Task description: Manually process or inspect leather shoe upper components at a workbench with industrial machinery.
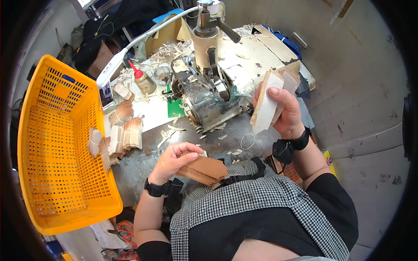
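My left hand (174,162) is closed round a stack of brown leather pieces (203,170), low over the table's near edge and close to my apron (235,195). Raised at the right, my right hand (287,114) grips a bundle of cut leather pieces (267,101), their pale rough side showing and the thumb across the front. Some pieces in that bundle fan out behind the front one. A thin loop like a rubber band (247,141) lies on the metal tabletop (150,167) between the two hands.
A bench machine (207,82) with a post and lever stands beyond my hands, leather scraps (172,52) around it. Bundled leather pieces (126,135) sit beside a yellow basket (69,148) at left. A red-tipped bottle (143,79) and white lamp (113,67) stand behind.
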Motion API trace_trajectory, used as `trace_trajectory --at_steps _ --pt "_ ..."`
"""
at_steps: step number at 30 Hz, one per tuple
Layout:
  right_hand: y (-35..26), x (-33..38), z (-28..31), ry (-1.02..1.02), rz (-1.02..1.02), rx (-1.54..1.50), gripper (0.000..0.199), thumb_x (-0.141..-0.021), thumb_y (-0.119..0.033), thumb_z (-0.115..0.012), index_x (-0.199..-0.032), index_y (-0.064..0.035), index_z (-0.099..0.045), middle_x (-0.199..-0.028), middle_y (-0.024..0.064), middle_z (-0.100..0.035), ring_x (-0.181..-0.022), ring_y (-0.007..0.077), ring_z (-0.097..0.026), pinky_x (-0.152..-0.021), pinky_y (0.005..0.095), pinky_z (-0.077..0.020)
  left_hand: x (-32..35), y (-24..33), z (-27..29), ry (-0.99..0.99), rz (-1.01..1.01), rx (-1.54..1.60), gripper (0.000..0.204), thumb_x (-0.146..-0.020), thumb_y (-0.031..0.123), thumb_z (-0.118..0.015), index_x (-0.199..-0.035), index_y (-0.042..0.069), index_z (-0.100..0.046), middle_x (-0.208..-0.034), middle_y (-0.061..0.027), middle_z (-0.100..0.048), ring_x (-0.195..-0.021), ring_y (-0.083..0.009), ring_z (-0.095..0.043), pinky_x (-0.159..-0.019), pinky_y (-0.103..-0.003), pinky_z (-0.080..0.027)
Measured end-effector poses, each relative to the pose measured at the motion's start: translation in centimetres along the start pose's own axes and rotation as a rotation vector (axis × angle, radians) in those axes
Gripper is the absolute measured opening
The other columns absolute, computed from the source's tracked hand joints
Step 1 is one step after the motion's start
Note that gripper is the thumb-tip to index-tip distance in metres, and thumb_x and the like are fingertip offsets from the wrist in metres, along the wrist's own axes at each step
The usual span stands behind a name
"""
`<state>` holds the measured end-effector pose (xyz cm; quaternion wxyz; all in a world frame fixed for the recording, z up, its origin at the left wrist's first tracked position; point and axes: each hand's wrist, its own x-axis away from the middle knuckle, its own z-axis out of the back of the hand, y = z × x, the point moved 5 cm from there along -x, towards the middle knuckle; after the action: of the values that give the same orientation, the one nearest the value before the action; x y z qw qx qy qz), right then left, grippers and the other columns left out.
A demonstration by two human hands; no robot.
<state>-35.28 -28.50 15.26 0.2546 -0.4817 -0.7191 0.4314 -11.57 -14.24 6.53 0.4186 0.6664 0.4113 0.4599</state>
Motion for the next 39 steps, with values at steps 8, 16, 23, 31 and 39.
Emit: trace_trajectory --at_steps 8,16,23,31,39 --pt "1.4 0.5 -0.6 0.049 -0.137 0.015 0.039 -0.08 -0.018 -0.067 -0.113 -0.0001 -0.056 -0.093 0.01 -0.064 -0.083 0.0183 -0.065 -0.072 0.0311 -0.0558 -1.4 3.0 -1.2 -0.046 -0.117 -0.097 0.016 -0.09 0.013 -0.064 -0.099 0.0 -0.067 -0.091 -0.0011 -0.067 -0.083 -0.0057 -0.06 -0.078 -0.021 -0.047" --pt "2.1 1.8 -3.8 -0.122 -0.106 0.157 0.032 -0.082 -0.01 -0.067 -0.11 -0.0024 -0.055 -0.097 0.0031 -0.06 -0.086 0.0105 -0.059 -0.074 0.0272 -0.0507 -4.6 6.3 -6.0 -0.187 -0.206 -0.144 0.023 -0.092 0.017 -0.062 -0.102 -0.002 -0.068 -0.087 -0.0012 -0.068 -0.083 -0.0048 -0.058 -0.075 -0.022 -0.048" --pt "2.3 1.8 -3.5 -0.111 -0.063 0.193 0.031 -0.082 -0.01 -0.066 -0.109 -0.0018 -0.054 -0.097 0.0027 -0.06 -0.085 0.0102 -0.058 -0.073 0.0272 -0.0496 -4.5 6.4 -6.2 -0.194 -0.192 -0.108 0.018 -0.095 0.015 -0.058 -0.1 -0.001 -0.067 -0.087 0.0013 -0.067 -0.081 -0.0036 -0.057 -0.073 -0.02 -0.047" --pt "2.8 1.6 -3.4 -0.076 -0.058 0.173 0.031 -0.083 -0.01 -0.065 -0.11 -0.0018 -0.054 -0.097 0.0029 -0.059 -0.087 0.0101 -0.057 -0.074 0.0272 -0.0491 -4.3 6.4 -6.2 -0.176 -0.23 -0.157 0.017 -0.088 0.016 -0.069 -0.095 0.0 -0.068 -0.083 0.0028 -0.065 -0.076 -0.0023 -0.054 -0.069 -0.02 -0.045" --pt "2.8 1.4 -3.3 -0.112 -0.079 0.198 0.03 -0.082 -0.009 -0.065 -0.109 -0.0018 -0.055 -0.097 0.0029 -0.059 -0.086 0.0106 -0.057 -0.074 0.0273 -0.0486 -4.3 6.0 -5.9 -0.158 -0.24 -0.161 0.014 -0.086 0.013 -0.069 -0.093 0.001 -0.068 -0.083 0.0024 -0.066 -0.074 -0.002 -0.055 -0.066 -0.019 -0.044"
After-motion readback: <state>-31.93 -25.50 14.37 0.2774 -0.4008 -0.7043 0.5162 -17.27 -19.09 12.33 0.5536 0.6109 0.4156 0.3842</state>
